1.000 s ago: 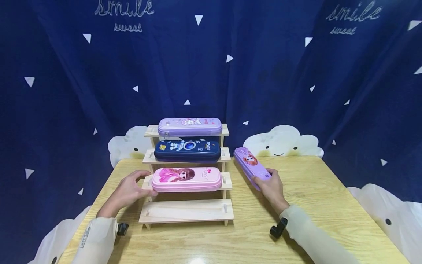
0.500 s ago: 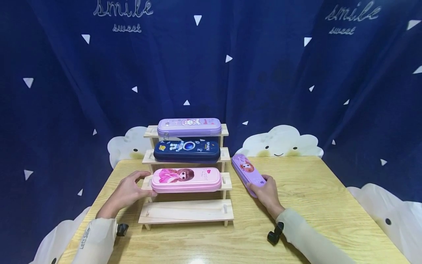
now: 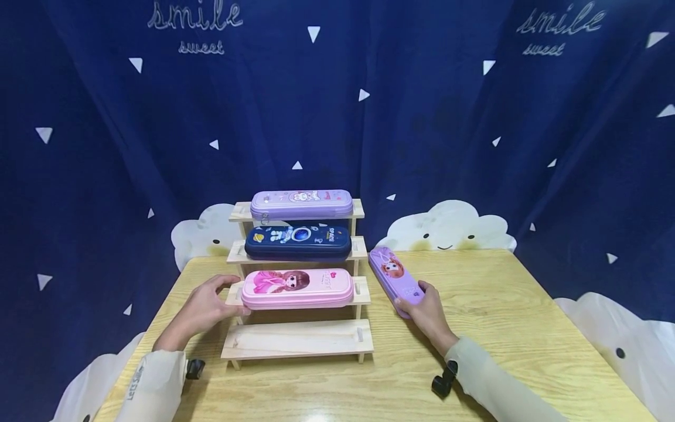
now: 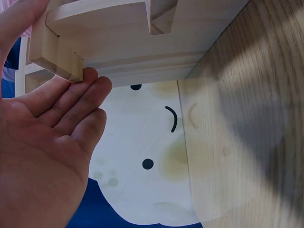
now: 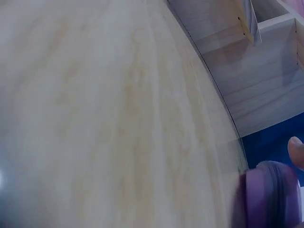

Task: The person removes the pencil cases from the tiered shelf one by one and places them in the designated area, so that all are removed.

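My left hand (image 3: 203, 308) grips the left end of the third step down on a wooden tiered rack (image 3: 295, 340). In the left wrist view its fingers lie along the step's end (image 4: 57, 57), with the thumb on the other side. A pink pencil case (image 3: 321, 288) with a doll picture lies on that step. To the right of the rack, my right hand (image 3: 428, 313) holds the near end of a purple pencil case (image 3: 392, 271) with a red-haired girl on it. That case lies slanted, apparently on the table; the right wrist view shows only its blurred end (image 5: 259, 199).
A dark blue space pencil case (image 3: 300, 241) lies on the second step, a lilac one (image 3: 303, 202) on the top step. The lowest step is bare wood. Behind the wooden table (image 3: 501, 328) hangs a blue curtain (image 3: 448, 117) with cloud shapes.
My right hand has brought the purple pencil case down and slightly left, mostly in the first half second. My left hand stays at the rack, and the other cases lie where they were.
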A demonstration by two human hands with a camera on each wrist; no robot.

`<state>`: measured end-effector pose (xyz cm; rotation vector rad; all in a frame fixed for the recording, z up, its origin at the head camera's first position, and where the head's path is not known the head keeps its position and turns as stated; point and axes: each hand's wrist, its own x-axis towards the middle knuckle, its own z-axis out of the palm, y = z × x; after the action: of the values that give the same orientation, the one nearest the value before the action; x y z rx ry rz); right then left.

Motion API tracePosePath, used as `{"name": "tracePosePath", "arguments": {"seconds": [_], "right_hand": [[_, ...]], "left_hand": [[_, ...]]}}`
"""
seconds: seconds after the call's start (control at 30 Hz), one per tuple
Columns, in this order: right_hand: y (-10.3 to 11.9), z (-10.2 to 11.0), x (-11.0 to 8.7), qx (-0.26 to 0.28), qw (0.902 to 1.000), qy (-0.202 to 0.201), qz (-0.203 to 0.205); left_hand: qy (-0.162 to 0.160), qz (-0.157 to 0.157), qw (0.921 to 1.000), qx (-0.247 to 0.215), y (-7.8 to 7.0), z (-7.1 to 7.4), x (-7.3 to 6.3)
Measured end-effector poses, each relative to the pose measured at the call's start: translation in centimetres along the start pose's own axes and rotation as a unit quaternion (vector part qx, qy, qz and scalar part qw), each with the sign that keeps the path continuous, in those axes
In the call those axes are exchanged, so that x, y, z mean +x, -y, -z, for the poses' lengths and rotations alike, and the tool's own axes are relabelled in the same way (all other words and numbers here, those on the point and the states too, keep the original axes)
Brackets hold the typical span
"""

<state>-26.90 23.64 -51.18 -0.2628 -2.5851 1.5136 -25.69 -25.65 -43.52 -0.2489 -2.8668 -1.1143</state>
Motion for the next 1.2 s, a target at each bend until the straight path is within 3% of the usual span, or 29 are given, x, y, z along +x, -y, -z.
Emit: {"name": "tracePosePath", "arguments": {"seconds": [0.4,0.83,1.2], "right_hand": [[0.1,0.2,-1.8,0.0,0.999,0.042,0.013],[0.3,-0.4,-2.2,0.014,0.9985,0.049,0.02],[3.4,3.5,-0.6,0.04,0.9984,0.036,0.015]], "left_hand": [[0.01,0.005,0.9999,-0.003,-0.2,0.1,0.1],[0.003,-0.001,1.0,0.001,0.0,0.0,-0.1],[0.001,-0.003,1.0,0.001,0.1,0.0,0.0]]}}
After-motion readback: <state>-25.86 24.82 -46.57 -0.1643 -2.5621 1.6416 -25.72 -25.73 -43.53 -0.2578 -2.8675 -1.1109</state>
